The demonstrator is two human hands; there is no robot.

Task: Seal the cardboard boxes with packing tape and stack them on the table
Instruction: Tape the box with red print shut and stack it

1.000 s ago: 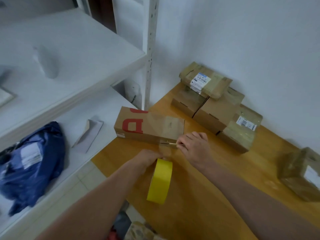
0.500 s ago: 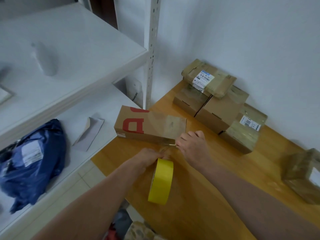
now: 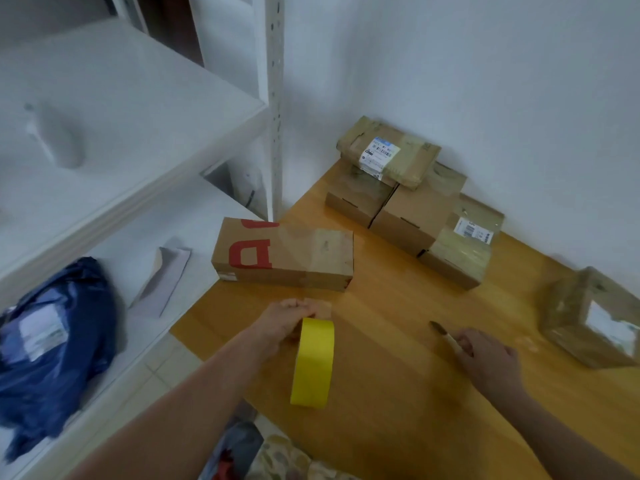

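Shelving, far left: white metal shelf unit (image 3: 131, 140) carrying a crumpled dark blue plastic mailer bag (image 3: 52, 344) and a grey paper envelope (image 3: 162, 275); both lie well clear of the fingers and appear to play no part in the job.

Left hand (image 3: 287, 320): fingers curled over the upper edge of the yellow roll of packing tape (image 3: 313, 362), which stands on edge just below the knuckles. Grip is closed on the roll.

Current box: long brown cardboard box with red lettering (image 3: 282, 254), lying flat on the honey-coloured wooden table (image 3: 398, 393) just beyond the left fingertips, not touched by either hand. A glossy clear strip covers its right portion; sealing looks done or nearly so, as a judgement.

Right hand (image 3: 485, 358): fingers closed round a thin dark-tipped cutting tool (image 3: 445, 336), its tip pointing up-left from the fingertips. Exact type of tool cannot be told. The hand is well to the right of the lettered box.

Stack: group of taped brown cardboard boxes (image 3: 412, 206) against the white wall, well beyond both hands; one labelled box rests on top of the others.

Far right: single tape-wrapped cardboard box with a white label (image 3: 592, 317), apart from the stack, to the right of the right fingers.

Progress: several boxes sealed and stacked. Outstanding, by estimate: move the lettered box onto the stack, and likely the lone right-hand box too.
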